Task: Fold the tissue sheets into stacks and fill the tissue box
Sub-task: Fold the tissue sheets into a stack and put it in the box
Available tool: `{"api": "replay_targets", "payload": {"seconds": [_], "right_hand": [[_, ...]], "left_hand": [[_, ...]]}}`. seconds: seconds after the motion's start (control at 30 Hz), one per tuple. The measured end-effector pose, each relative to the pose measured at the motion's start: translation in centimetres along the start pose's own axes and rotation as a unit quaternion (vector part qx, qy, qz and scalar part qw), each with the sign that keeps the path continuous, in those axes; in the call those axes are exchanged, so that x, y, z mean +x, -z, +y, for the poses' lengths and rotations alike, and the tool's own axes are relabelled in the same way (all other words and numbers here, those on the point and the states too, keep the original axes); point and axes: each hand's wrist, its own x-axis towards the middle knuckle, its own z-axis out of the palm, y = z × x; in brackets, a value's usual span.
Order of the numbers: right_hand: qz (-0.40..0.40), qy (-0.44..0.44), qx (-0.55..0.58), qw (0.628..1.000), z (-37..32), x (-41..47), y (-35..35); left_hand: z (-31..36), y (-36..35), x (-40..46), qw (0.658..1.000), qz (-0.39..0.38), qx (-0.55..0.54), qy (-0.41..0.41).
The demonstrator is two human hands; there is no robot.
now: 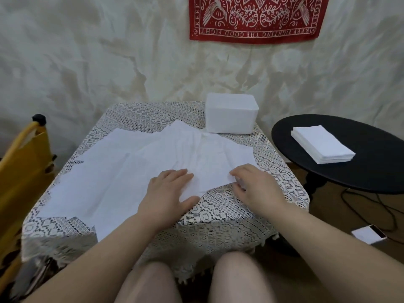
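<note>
Crumpled pale fabric backs the scene, with a red printed cloth [258,17] at the upper right. At centre frame, a lace-covered counter [229,206] carries loose tissue sheets [122,171] spread across its middle and left. The left hand [168,189] lies flat on them, fingers straight. The right hand [255,184] pinches a sheet's lower right corner, fingers curled. Behind sits a white tissue box [231,113]. A folded stack [321,144] rests on a black round side table [371,171] at right.
</note>
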Motion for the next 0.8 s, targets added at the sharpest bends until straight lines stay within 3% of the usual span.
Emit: {"api": "replay_targets", "payload": {"seconds": [0.1, 0.2, 0.37, 0.47, 0.53, 0.63, 0.7, 0.8], "right_hand": [[0.026, -0.027, -0.035, 0.999, -0.6, 0.1, 0.3], [-0.010, -0.058, -0.044, 0.997, -1.1, 0.5, 0.9], [0.009, -0.126, 0.103, 0.987, -2.4, 0.9, 2.0], [0.030, -0.206, 0.249, 0.946, -2.9, 1.6, 2.1], [0.060, -0.241, 0.264, 0.932, -2.8, 2.3, 2.2], [0.082, -0.240, 0.203, 0.946, -2.1, 2.8, 3.7], [0.072, -0.229, 0.196, 0.951, -1.2, 2.6, 5.0], [0.022, -0.206, 0.229, 0.951, -0.4, 2.3, 6.7]], "left_hand": [[-0.1, -0.1, -0.2, 1.000, 0.006, -0.008, -0.007], [-0.1, -0.1, -0.1, 1.000, 0.006, -0.011, -0.011], [0.0, 0.0, -0.2, 1.000, 0.018, -0.004, -0.016], [0.1, 0.1, -0.1, 1.000, 0.018, 0.001, -0.021], [0.1, 0.1, -0.1, 1.000, 0.016, 0.010, -0.022], [0.4, 0.3, -0.2, 1.000, 0.024, 0.007, -0.019], [1.0, 0.8, 0.0, 0.998, 0.058, -0.003, -0.036], [2.9, 2.5, 1.5, 0.981, 0.168, -0.026, -0.098]]}}
